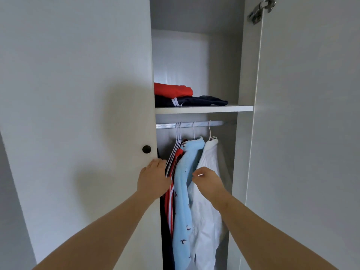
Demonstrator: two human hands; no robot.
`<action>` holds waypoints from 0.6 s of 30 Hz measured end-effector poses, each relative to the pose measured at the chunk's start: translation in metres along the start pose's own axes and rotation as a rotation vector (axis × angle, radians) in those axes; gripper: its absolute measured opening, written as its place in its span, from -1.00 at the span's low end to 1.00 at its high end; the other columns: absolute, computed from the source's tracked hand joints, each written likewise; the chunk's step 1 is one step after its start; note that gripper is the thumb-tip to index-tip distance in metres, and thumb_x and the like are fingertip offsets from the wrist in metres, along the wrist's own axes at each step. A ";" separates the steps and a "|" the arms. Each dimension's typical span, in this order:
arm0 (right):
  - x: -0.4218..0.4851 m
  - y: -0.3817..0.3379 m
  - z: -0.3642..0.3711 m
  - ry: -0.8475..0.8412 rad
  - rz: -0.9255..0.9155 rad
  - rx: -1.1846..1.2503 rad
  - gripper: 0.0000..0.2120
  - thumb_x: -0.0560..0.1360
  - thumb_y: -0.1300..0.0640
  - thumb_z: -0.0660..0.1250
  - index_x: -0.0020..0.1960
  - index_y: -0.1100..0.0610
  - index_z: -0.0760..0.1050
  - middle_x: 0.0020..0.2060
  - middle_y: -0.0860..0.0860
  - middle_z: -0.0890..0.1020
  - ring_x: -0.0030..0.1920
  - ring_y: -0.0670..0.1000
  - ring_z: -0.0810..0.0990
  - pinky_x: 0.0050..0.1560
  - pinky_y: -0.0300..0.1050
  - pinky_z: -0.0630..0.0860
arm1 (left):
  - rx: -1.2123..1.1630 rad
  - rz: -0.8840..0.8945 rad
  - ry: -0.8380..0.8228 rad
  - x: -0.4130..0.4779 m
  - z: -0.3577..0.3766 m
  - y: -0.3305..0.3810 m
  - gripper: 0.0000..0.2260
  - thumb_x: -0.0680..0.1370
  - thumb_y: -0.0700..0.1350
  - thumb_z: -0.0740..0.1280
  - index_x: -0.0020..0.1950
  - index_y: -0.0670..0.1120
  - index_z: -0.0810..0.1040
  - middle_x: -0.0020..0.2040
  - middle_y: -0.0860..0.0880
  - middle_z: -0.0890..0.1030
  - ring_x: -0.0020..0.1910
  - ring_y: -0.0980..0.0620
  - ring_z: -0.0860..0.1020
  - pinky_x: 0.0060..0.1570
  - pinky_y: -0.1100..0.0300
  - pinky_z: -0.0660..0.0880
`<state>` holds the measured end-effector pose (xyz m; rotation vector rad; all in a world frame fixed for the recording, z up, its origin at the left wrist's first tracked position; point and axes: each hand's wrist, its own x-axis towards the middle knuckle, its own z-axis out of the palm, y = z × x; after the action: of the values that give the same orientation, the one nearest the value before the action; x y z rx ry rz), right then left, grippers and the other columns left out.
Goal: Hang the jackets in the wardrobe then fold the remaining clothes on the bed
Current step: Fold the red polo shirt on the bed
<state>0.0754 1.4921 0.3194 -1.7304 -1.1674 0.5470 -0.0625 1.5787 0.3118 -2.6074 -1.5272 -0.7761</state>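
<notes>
Your left hand (153, 178) lies open and flat against the red jacket (169, 193), pushing it aside for room, while your right hand (209, 181) pinches the blue jacket (182, 201) beside the white one (209, 211); all hang on the rail (200, 124).

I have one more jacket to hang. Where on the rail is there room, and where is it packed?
Free: the rail right of the white jacket, up to the wardrobe's side wall. Crowded: the left end, where hangers bunch beside the red garment and blue jacket.
</notes>
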 end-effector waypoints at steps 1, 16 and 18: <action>-0.002 0.001 -0.007 0.019 0.001 -0.013 -0.77 0.55 0.19 0.16 0.17 0.14 0.47 -0.04 -0.02 0.48 -0.34 -0.13 0.41 -0.39 -0.35 0.33 | -0.052 0.022 0.014 0.000 -0.001 0.009 -0.53 0.55 -0.09 0.22 0.45 -0.10 0.25 0.43 -0.05 0.31 0.38 -0.01 0.32 0.33 0.11 0.30; -0.134 0.030 -0.211 0.400 -0.145 0.026 -0.88 0.52 0.24 0.20 -0.04 0.07 0.47 -0.17 0.01 0.55 -0.14 0.04 0.52 -0.12 -0.19 0.41 | -0.756 0.180 0.123 -0.074 -0.033 0.247 -0.81 0.53 -0.22 0.25 0.07 -0.06 0.60 0.07 -0.02 0.61 0.07 0.00 0.56 0.05 0.25 0.42; -0.156 0.039 -0.243 0.487 -0.131 0.020 -0.86 0.52 0.23 0.17 -0.05 0.08 0.48 -0.20 -0.01 0.56 -0.17 0.04 0.53 -0.11 -0.14 0.46 | -0.777 0.193 0.099 -0.091 -0.033 0.279 -0.80 0.53 -0.22 0.24 0.07 -0.05 0.60 0.05 0.01 0.61 0.05 0.03 0.55 0.04 0.26 0.42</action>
<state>0.2105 1.2395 0.3744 -1.6328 -0.9099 0.0468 0.1181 1.3513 0.3647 -3.0613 -1.0521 -1.7190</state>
